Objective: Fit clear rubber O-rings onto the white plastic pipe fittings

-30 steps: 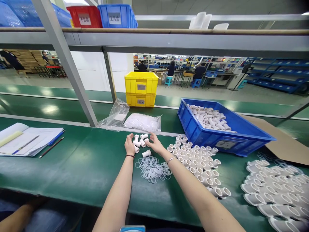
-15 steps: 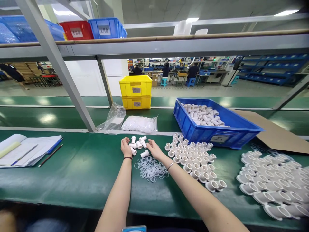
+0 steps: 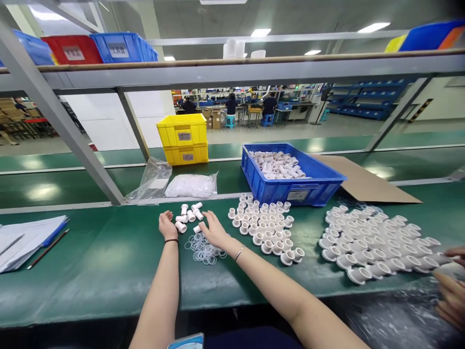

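White plastic fittings [image 3: 189,214] lie in a small loose group on the green bench [image 3: 109,261], between the two hands. Against the picture of half a second before, the view has turned to the right: the papers [image 3: 25,240] with the pencil [image 3: 47,248] are now at the far left edge, and a co-worker's hands [image 3: 450,291] have come into view at the right edge. The person's own hands stayed at the small group of fittings.

The left hand [image 3: 167,226] rests on the bench just left of the fittings, its fingers curled loosely and gripping nothing that I can see. These fittings are short tubes. Some stand upright with the open end up, and others lie on their side with the long axis flat on the bench, pointing in different directions.

The right hand [image 3: 215,231] lies flat with open, spread fingers; its fingertips touch one lying fitting at the near edge of the group. It also covers part of a heap of clear rubber rings [image 3: 201,249], which is just in front of the fittings.

Further right stand rows of small upright fittings [image 3: 265,228]. Behind them is a blue bin [image 3: 290,186] with more fittings inside, and then a field of larger white fittings [image 3: 378,242] beside a cardboard sheet [image 3: 363,182].
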